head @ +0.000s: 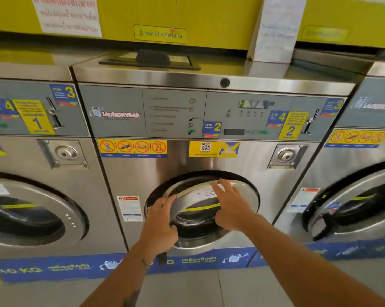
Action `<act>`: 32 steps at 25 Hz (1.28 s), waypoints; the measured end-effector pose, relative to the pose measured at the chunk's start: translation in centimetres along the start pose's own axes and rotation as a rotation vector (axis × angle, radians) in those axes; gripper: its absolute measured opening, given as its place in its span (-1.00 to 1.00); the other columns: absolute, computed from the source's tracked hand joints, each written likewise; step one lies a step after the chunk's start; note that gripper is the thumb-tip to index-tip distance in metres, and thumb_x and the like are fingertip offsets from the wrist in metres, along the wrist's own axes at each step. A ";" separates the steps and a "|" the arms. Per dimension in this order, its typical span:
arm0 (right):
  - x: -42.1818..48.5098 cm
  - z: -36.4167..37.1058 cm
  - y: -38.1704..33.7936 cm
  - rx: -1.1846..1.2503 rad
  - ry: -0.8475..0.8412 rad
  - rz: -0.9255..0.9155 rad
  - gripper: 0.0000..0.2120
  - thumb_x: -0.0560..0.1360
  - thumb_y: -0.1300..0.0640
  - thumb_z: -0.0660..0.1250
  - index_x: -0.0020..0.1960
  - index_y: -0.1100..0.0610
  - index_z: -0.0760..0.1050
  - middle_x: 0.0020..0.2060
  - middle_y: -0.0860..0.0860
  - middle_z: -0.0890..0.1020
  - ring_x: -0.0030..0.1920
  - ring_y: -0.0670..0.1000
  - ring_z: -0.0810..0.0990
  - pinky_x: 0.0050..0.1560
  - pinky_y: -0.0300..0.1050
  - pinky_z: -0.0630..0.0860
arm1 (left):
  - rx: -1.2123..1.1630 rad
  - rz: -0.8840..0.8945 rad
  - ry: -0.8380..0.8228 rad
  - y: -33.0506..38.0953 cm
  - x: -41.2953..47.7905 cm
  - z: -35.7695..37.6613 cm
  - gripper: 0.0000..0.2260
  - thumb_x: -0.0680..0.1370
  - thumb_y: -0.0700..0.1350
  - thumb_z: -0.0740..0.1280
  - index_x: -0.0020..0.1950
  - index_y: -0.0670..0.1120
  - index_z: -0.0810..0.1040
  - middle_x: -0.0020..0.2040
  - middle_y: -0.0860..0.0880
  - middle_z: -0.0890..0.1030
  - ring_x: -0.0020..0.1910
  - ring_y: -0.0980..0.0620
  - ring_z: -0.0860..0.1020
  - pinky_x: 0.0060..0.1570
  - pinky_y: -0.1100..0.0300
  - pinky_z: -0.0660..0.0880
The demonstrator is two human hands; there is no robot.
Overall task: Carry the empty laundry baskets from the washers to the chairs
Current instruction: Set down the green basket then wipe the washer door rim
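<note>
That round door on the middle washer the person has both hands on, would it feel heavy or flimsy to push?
The door looks like thick steel-rimmed glass, so probably stiff and fairly heavy. Being hinged, it should swing rather than tip. Its polished rim may be slippery, perhaps why both the left hand and right hand press it.

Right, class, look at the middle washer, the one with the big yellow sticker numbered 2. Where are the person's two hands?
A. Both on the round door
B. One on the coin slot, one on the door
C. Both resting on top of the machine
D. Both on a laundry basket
A: the left hand and the right hand both lie on the round door of the middle washer; no basket is in view.
</note>
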State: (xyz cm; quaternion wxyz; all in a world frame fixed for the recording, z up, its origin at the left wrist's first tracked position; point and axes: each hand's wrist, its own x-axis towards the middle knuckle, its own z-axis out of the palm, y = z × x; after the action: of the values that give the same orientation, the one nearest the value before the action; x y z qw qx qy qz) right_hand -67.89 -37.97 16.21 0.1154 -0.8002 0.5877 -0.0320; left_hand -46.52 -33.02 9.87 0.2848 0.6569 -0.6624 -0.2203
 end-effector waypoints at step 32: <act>-26.4 2.1 22.6 0.189 0.139 0.338 -0.02 0.43 0.35 0.25 0.54 -0.18 -0.29 0.09 0.09 0.53 0.04 0.22 0.59 0.02 0.15 0.55 | 0.360 0.432 -0.366 29.3 -6.3 17.9 -0.18 0.40 -0.40 0.21 0.58 0.07 0.04 0.59 0.20 -0.10 0.54 0.03 0.16 0.42 -0.03 0.31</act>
State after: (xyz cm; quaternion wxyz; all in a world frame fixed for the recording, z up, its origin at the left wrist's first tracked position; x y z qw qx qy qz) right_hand -96.69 -18.98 11.36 0.1530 -0.6715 0.7146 -0.1221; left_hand -80.40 -27.02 15.57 0.0805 0.4906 -0.8548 -0.1486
